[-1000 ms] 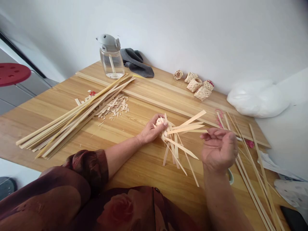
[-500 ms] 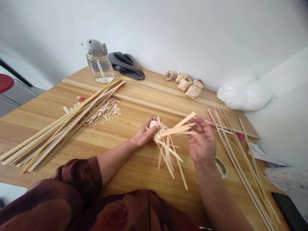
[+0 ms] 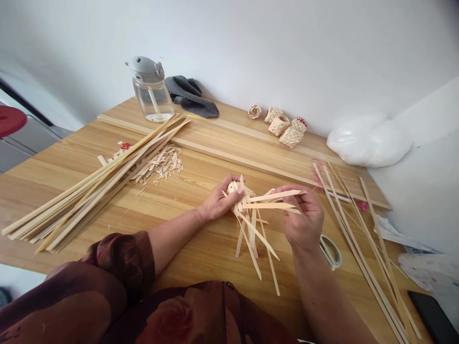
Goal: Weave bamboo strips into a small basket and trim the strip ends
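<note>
A small half-woven piece of pale flat strips is held above the middle of the table, its loose strip ends fanning out to the right and downward. My left hand is closed around its left side, the thumb pressing on the weave. On the right, my right hand pinches the pointed end of one pale strip that sticks out of the weave. Other strip ends lie just below that one, close to my right fingers. Some fingertips of my right hand are hidden behind the strips.
Long strips lie in a bundle at left, beside cut scraps, and more strips at right. Scissors are partly behind my right wrist. Farther back are a water bottle, dark cloth, several woven pieces and a white bag.
My right fingers have brought one strip end upward and to the right, apart from the others, which now point lower. My left hand keeps its hold on the weave.
</note>
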A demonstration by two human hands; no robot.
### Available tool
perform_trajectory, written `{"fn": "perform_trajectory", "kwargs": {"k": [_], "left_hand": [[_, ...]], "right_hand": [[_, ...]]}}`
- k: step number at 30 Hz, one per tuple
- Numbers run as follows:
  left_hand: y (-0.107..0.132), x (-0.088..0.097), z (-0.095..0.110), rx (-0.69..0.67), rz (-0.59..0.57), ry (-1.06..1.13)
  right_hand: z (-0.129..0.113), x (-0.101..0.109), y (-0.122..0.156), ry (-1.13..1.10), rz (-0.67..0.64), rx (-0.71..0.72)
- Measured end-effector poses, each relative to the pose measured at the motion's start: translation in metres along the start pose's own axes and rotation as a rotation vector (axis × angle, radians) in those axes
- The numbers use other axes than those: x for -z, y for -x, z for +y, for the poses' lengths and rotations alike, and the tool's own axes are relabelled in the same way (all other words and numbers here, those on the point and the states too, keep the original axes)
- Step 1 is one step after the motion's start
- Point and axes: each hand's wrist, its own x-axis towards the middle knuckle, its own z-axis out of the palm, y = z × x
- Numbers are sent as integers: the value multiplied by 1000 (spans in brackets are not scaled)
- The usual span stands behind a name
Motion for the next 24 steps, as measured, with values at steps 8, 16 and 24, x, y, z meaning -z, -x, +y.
{"fn": "perform_trajectory", "kwargs": {"k": [8,16,24], "left_hand": [[-3,-2,1,9,46,62],[-5,-2,2,45,52,125],[-6,-2,4,57,55,137]], "right_hand": [[-1,-6,14,108,-81,233],[-7,-3,25,164,-244,235],[-15,-9,28,140,-463,238]]}}
